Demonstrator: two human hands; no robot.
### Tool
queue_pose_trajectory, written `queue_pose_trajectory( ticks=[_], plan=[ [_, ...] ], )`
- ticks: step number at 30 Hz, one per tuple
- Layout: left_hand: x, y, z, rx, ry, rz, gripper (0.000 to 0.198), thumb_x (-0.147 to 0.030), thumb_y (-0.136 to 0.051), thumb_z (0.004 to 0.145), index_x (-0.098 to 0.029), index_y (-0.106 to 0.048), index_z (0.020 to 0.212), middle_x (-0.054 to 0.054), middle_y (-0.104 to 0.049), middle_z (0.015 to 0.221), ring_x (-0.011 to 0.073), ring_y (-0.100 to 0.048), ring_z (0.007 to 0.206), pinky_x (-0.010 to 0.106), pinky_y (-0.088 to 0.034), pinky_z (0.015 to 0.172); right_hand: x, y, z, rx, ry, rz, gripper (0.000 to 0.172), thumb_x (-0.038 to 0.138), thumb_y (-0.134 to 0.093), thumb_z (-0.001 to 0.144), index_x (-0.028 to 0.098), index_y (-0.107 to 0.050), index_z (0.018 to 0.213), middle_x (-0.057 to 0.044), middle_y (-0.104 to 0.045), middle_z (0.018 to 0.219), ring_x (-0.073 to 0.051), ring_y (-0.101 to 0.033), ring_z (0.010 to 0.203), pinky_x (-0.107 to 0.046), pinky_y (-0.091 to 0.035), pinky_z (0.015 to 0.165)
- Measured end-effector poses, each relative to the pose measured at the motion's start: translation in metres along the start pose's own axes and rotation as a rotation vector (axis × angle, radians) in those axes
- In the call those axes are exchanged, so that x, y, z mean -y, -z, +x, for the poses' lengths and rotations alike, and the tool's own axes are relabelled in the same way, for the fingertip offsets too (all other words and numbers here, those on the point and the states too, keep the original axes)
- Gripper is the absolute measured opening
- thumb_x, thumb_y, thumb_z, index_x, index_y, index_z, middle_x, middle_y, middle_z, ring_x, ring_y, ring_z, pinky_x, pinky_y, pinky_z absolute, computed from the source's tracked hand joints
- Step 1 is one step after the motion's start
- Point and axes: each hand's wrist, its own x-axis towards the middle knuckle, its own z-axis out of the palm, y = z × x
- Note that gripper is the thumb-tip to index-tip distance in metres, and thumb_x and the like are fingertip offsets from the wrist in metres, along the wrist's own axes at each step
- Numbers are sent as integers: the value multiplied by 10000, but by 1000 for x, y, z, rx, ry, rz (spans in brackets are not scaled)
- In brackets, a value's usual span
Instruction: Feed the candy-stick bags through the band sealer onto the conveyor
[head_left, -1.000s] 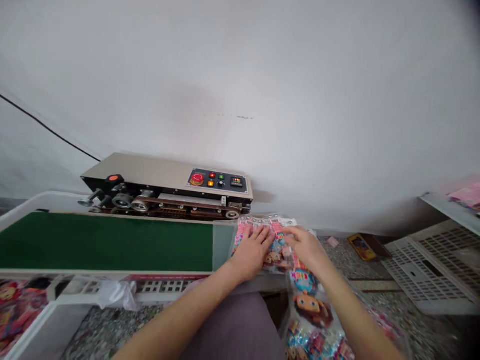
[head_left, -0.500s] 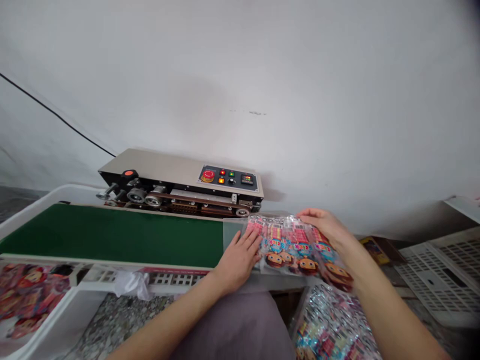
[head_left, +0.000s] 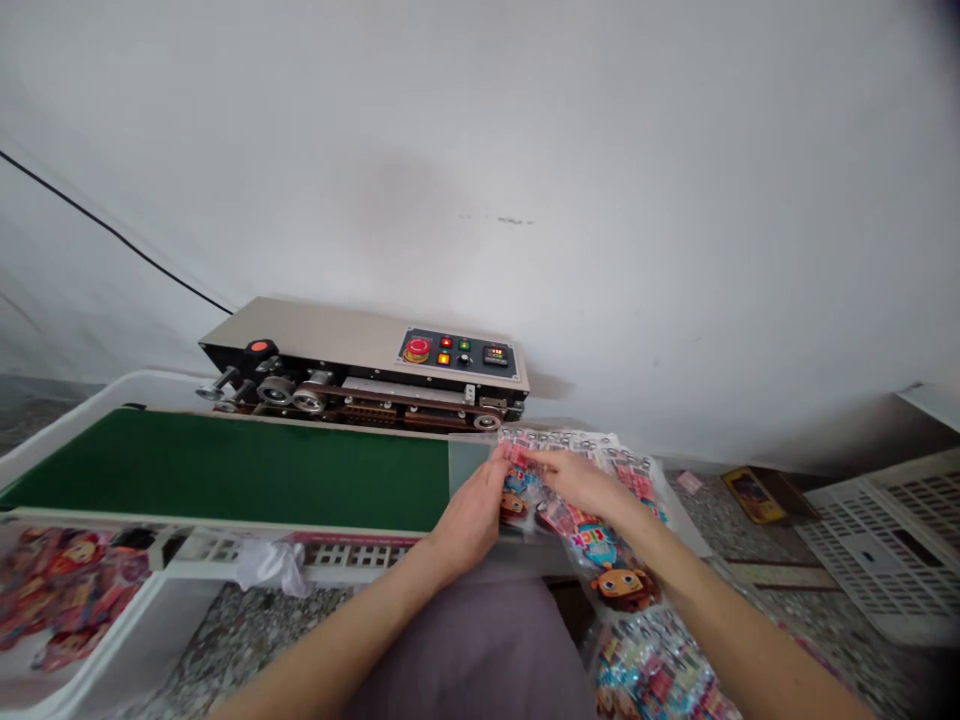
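Observation:
My left hand (head_left: 472,515) is at the right end of the green belt, its fingers closed around the left edge of a row of pink printed candy packets (head_left: 517,500). Close beside it, my right hand (head_left: 577,482) pinches the tops of the packets, fingertips nearly meeting those of my left. A packet with a brown cartoon face (head_left: 622,585) slants down below my right wrist. Other packets (head_left: 637,475) lie behind that hand, over clear plastic. Part of what I grip is hidden by my fingers.
A band sealing machine (head_left: 337,345) with lit buttons stands behind the green conveyor belt (head_left: 247,470). A white bin (head_left: 127,640) at left holds red packets. More packets fill a clear bag (head_left: 652,665) near my knee. A white slatted crate (head_left: 877,550) stands at right.
My right hand has moved left from the far end of the packets to meet my left hand. The cartoon-face packet now slants across the front, and my left fingers have curled in.

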Motion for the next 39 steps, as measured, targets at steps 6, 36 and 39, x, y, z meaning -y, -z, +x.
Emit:
queue_pose_trajectory(
  ticks=[6, 36, 39],
  plan=[
    [5, 6, 2, 54, -7, 60, 379, -43, -408, 914, -168, -445, 1270, 194, -490, 1505, 216, -363, 1479, 491, -339, 1209, 3, -7, -9, 38, 25, -46, 744, 41, -443, 787, 338, -501, 1467, 14, -577, 1450, -192, -614, 1247, -292, -458, 1033],
    [-1, 23, -4, 73, 116, 609, 481, -290, -382, 1030, -91, -501, 1451, 202, -400, 1574, 360, -295, 1498, 692, -45, 1202, -14, -3, -13, -29, -34, -95, 622, 92, -410, 847, 254, -568, 1427, -45, -578, 1451, -217, -565, 1317, -342, -426, 1088],
    [-2, 13, 2, 177, -100, 524, 501, -307, -316, 1057, -156, -389, 1529, 132, -342, 1619, 268, -272, 1518, 636, -73, 1228, -16, -5, -13, -39, -42, -104, 627, 85, -437, 832, 273, -582, 1413, -44, -593, 1434, -220, -562, 1322, -357, -408, 1110]
  ],
)
